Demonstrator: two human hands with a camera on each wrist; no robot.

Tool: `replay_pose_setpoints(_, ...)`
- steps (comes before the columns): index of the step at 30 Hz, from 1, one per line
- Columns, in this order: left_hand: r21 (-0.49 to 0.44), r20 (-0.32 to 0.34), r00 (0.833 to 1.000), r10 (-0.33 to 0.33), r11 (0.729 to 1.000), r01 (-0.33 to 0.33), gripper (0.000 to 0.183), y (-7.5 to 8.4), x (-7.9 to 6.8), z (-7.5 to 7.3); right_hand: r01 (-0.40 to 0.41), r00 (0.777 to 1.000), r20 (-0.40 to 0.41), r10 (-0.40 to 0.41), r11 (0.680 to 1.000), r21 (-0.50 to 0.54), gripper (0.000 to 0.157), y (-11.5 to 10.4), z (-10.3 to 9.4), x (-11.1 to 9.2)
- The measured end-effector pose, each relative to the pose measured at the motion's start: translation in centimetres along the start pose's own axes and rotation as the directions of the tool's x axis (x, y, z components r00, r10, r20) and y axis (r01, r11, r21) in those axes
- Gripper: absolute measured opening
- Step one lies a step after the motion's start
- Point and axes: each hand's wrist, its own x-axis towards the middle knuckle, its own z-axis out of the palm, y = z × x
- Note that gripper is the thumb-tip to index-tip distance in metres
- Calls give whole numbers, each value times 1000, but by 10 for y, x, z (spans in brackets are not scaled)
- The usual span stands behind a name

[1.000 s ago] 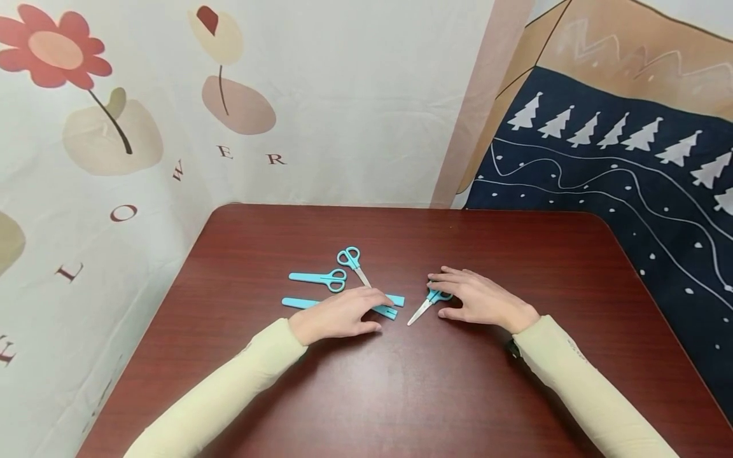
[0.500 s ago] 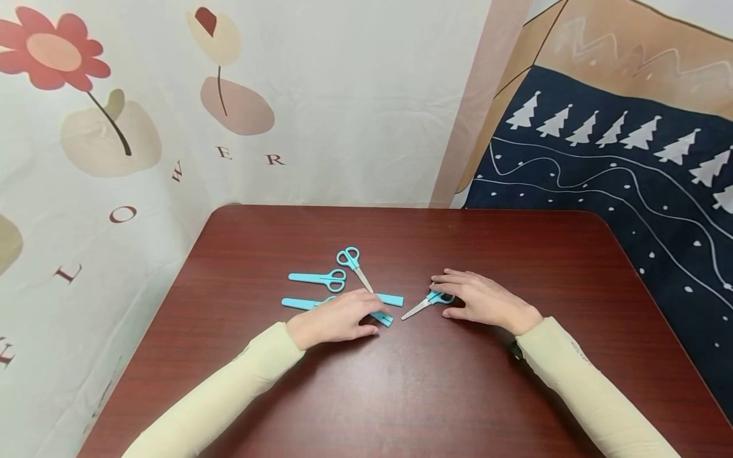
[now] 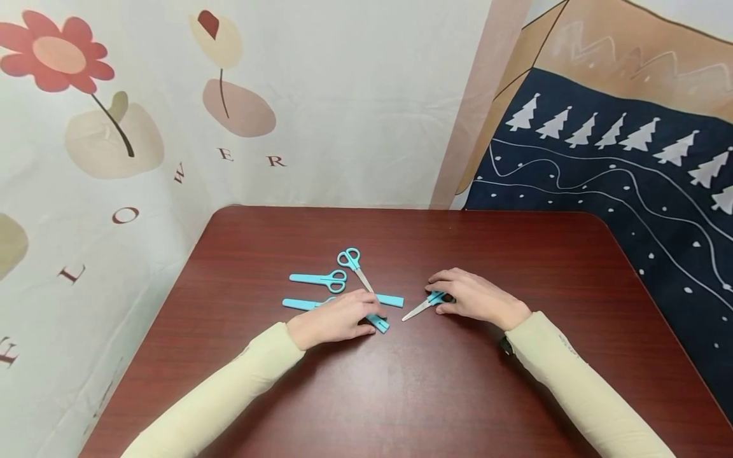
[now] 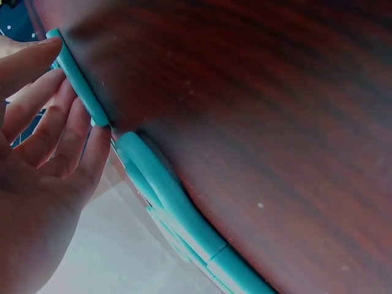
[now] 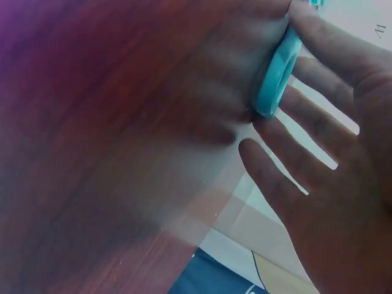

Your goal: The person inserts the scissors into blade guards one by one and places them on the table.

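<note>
My left hand (image 3: 338,317) pinches a flat teal scissors cover (image 3: 380,324) between thumb and fingers, low over the table. In the left wrist view the cover (image 4: 82,89) lies along the fingertips. My right hand (image 3: 478,297) holds bare-bladed scissors (image 3: 417,310) by their teal handles, the tip pointing left toward the cover. A handle loop (image 5: 278,76) shows between thumb and fingers in the right wrist view. Under the left hand's edge, sheathed scissors (image 3: 300,304) are partly hidden. A second cover (image 3: 391,300) lies just beyond the left fingers.
Behind the left hand, another pair of sheathed scissors (image 3: 312,278) lies flat. Farther back are unsheathed scissors (image 3: 349,257), blade angled toward me. All rest on a reddish-brown table (image 3: 515,242), with a printed curtain (image 3: 366,127) along its far edge.
The cover in my left hand has turned and its end has come nearer to me. My right fingers have closed in on the scissors handles, and the blade has swung to point more leftward.
</note>
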Motion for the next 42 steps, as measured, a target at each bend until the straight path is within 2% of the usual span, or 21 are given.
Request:
replay_pose_setpoints(5, 28, -2, 1000, 25, 999, -25, 10, -2, 0, 2, 47, 998, -41, -47, 999, 8, 28, 0, 1, -2)
replay_pose_setpoints(9, 25, 1, 999, 44, 999, -44, 11, -2, -1, 3, 66, 996, -54, -66, 998, 2, 22, -2, 1, -4)
replay_pose_setpoints(14, 20, -14, 999, 48, 999, -48, 10, -1, -2, 3, 40, 998, -50, -40, 999, 3, 19, -3, 1, -6)
replay_pose_setpoints(20, -34, -29, 999, 15, 999, -16, 8, 2, -3, 1, -27, 996, -86, 28, 1000, 7, 19, -5, 1, -14)
replay_pose_setpoints(23, -86, -57, 998, -11, 996, 6, 5, 3, -5, -2, -46, 991, -121, 49, 998, 31, 18, -7, -1, -17)
replay_pose_setpoints(28, -167, -106, 991, -78, 984, 59, 14, 5, -7, -7, -22, 980, -199, 29, 999, 38, 18, -7, -2, -21)
replay_pose_setpoints(37, -155, -191, 974, -119, 984, 89, 16, 12, -7, -15, -14, 964, -265, 27, 998, 53, 17, -14, -6, -25)
replay_pose_setpoints(42, -158, -295, 950, -105, 986, 60, 16, 14, -9, -17, -1, 953, -302, 18, 998, 55, 17, -21, -9, -27)
